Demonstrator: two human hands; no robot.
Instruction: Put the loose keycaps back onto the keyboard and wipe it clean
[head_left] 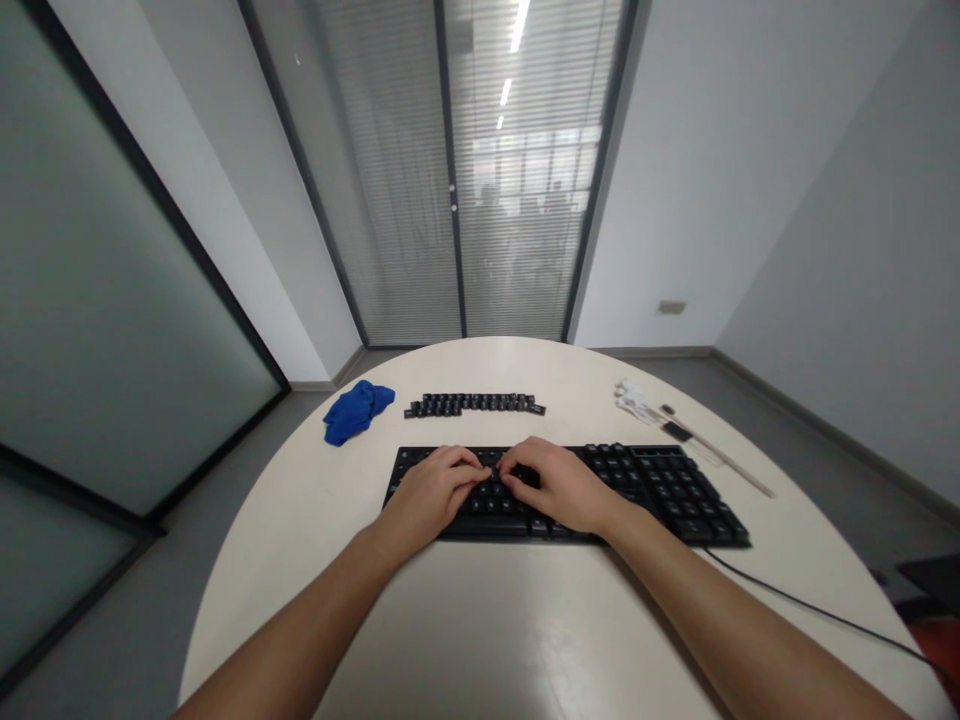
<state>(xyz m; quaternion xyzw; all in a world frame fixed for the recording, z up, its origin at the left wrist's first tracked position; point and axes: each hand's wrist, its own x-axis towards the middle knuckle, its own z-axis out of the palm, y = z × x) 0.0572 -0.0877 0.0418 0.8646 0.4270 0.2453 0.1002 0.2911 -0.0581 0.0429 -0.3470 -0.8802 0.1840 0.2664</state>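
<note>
A black computer keyboard (pixel 495 526) lies in front of me, several keycaps gone from its upper left part. My left hand (pixel 442 487) is over its left half, thumb and fingertips pressed together just above the keys. Close by on the right, my right hand (pixel 559 485) rests on the middle of the keyboard with fingers bent down and the thumb tucked towards them. Whatever sits between the fingertips of either hand is too small to make out. Behind the keyboard, loose black keycaps (pixel 480 403) stand in neat rows.
A crumpled blue cloth (pixel 358 411) lies at the left of the round white table (pixel 450 630). Back right are a white cloth-like item (pixel 631 398), a small black piece (pixel 676 430) and a thin stick (pixel 724 460). The keyboard's cable (pixel 810 603) runs off the right edge.
</note>
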